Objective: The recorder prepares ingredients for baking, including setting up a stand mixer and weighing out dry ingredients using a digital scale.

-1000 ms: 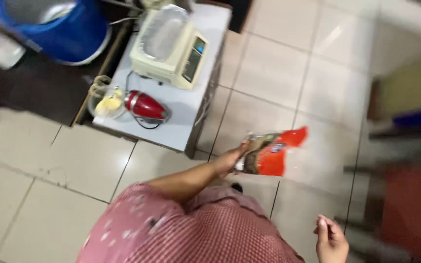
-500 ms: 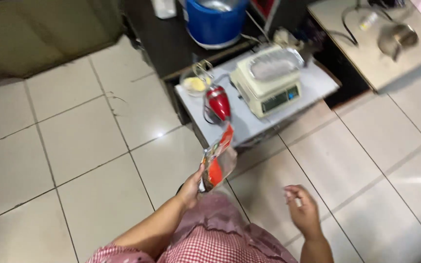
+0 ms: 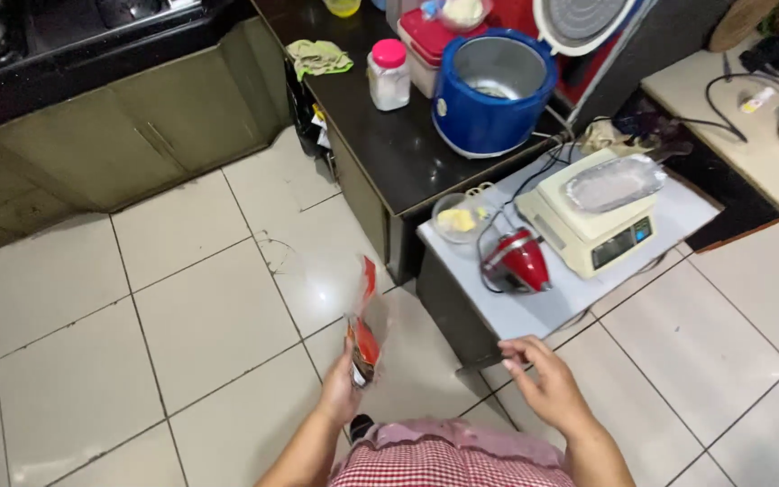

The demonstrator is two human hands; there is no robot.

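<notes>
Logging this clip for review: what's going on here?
A person stands on a tiled kitchen floor. The left hand holds a red and clear plastic packet upright. The right hand is open and empty, near the edge of a low white table carrying a weighing scale and a red appliance.

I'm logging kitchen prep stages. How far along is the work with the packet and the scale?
Done: the blue cooker stands open, and a filled clear tray sits on the scale. In hand: the left hand holds a red packet upright; the right hand is empty, near the low table. Left: the packet has not reached the scale.
</notes>
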